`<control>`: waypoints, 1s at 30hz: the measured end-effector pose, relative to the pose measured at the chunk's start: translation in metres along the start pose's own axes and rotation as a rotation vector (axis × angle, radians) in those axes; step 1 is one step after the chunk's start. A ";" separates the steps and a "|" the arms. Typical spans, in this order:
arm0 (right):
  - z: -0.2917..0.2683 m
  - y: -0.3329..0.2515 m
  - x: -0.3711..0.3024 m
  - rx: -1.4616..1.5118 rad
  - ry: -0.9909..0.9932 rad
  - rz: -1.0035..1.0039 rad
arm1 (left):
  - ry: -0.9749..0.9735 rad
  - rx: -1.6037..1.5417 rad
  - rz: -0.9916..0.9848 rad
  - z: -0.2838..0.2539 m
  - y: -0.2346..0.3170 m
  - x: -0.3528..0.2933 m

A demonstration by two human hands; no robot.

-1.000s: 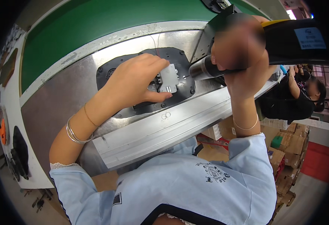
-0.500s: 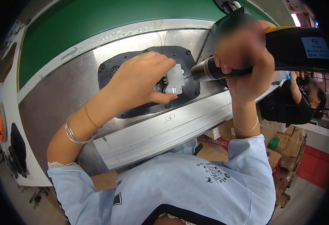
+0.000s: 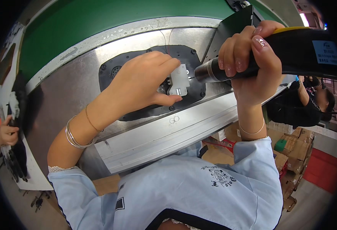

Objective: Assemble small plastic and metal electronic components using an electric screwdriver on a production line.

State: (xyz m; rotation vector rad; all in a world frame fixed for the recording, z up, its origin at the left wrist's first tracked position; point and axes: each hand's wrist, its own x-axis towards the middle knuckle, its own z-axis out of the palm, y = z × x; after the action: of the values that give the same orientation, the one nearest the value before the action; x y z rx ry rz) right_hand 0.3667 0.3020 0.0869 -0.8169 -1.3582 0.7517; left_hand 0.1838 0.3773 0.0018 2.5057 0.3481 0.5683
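- My left hand (image 3: 143, 86) pinches a small white plastic piece (image 3: 179, 80) between thumb and fingertips, pressing it flat against the black panel (image 3: 145, 61) underneath.
- My right hand (image 3: 249, 57) is wrapped tight around the black and yellow power screwdriver (image 3: 291, 51), and its metal nose (image 3: 205, 72) points left, with the tip right at the white piece's right edge.
- A second ago the driver sat a little farther off to the right and higher; now its nose has come in close to the white piece, so the tool looks lined up on a fastening point, as far as I can judge.
- My left hand has shifted slightly too: the fingers have slid so that more of the white piece shows than half a second ago.
- The black panel lies on a shiny metal work surface (image 3: 72, 80), just near of a green conveyor belt (image 3: 99, 19) running along the far side.
- A pale aluminium rail (image 3: 168, 134) edges the bench on my near side.
- Cardboard boxes (image 3: 291, 149) are stacked on the floor to the right, and another person in dark clothes (image 3: 306, 103) sits beyond them.
- At the far left, someone else's hand (image 3: 3, 134) rests beside dark parts on a white board (image 3: 11, 161).
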 end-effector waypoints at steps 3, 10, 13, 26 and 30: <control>0.005 0.001 -0.001 0.019 0.034 0.027 | -0.007 0.002 -0.011 -0.001 0.001 0.000; 0.019 0.001 -0.001 -0.074 0.098 -0.022 | 0.085 0.030 0.045 0.004 0.001 -0.001; 0.009 -0.007 -0.001 -0.046 0.130 0.001 | 0.079 0.016 0.044 0.004 -0.001 0.000; -0.062 -0.058 -0.006 -0.296 0.272 -0.179 | 0.063 0.018 0.031 0.002 0.000 0.001; -0.061 -0.047 -0.007 -0.311 0.288 -0.200 | 0.059 0.022 0.019 0.003 0.001 0.001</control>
State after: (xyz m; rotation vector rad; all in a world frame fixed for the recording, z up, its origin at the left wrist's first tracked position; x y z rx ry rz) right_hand 0.4272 0.2677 0.1208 -0.9741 -1.2867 0.2568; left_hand 0.1863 0.3754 0.0009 2.5200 0.3552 0.6504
